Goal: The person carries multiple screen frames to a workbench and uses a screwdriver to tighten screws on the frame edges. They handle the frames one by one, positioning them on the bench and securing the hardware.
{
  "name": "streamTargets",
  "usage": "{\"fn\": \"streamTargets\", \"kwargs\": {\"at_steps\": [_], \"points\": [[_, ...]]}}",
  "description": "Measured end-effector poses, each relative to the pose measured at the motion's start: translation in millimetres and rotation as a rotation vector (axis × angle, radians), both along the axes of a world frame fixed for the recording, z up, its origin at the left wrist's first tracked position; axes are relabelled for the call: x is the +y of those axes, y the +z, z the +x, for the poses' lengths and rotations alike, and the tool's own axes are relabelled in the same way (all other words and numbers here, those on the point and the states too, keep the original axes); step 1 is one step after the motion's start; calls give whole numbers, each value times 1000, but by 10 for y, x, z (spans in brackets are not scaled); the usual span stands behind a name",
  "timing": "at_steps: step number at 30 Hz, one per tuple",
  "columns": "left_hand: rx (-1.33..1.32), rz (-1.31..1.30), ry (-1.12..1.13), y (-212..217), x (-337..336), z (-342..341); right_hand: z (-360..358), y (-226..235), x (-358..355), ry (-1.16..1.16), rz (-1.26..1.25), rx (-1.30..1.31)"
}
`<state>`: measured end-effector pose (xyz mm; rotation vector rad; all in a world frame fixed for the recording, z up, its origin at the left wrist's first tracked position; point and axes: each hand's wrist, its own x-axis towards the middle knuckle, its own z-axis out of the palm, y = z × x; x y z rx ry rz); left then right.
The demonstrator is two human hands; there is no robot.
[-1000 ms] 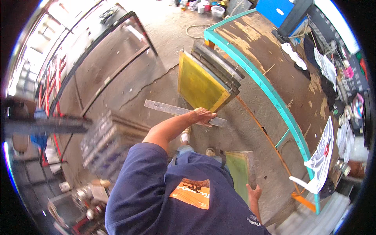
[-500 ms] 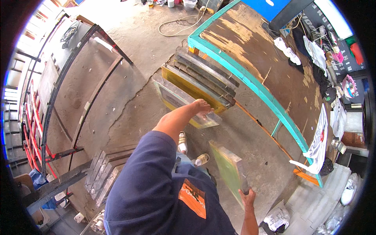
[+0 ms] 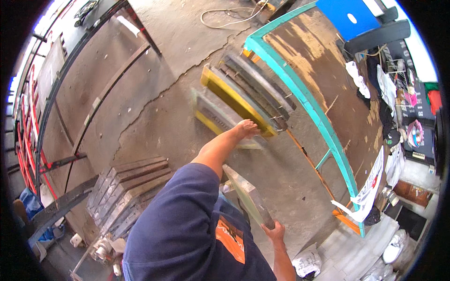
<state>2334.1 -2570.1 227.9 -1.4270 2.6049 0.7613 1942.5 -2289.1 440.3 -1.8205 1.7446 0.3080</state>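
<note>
My left hand (image 3: 247,129) grips the upper edge of a screen-printing frame (image 3: 211,108) with a yellowish mesh, slightly blurred. That frame stands on edge at the near side of a row of similar ones. Directly behind it is a yellow-sided frame (image 3: 234,97), then several grey frames (image 3: 258,77). My right hand (image 3: 274,232) is closed round the near corner of another screen frame (image 3: 246,189), with a green mesh, held tilted close to my right side. Part of its mesh face is turned away from view.
A turquoise-edged worktable (image 3: 323,124) stands at the right, with white cloths on it. More frames (image 3: 126,187) are stacked at the left, beside a dark metal rack (image 3: 61,103). A hose (image 3: 220,23) lies on the far floor. A white bag (image 3: 308,262) sits near right.
My right hand has brought the green screen frame leftward, closer to my body, and turned it more edge-on. My left hand stays on its frame. The whole view has shifted.
</note>
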Motion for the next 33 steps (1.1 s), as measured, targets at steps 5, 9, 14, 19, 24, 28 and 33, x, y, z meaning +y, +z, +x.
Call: {"fn": "streamTargets", "kwargs": {"at_steps": [5, 9, 14, 19, 24, 28, 33], "points": [[713, -202, 541, 808, 698, 93, 189, -89, -116, 103, -16, -20], [806, -127, 963, 1178, 1748, 655, 563, -9, -472, 156, 32, -61], [501, -40, 1357, 838, 3264, 1212, 1047, -353, -860, 305, -74, -161], [534, 72, 1731, 1074, 4293, 966, 1891, -520, -1470, 456, 57, -138], [639, 64, 2025, 1387, 4835, 188, 2696, -966, -1982, 597, -10, -217], [632, 77, 2299, 1212, 5412, -658, 3302, -1216, -2262, 616, 27, -291], [678, 115, 2792, 1166, 6099, -2188, 3568, -1738, -2687, 664, 89, -322]]}}
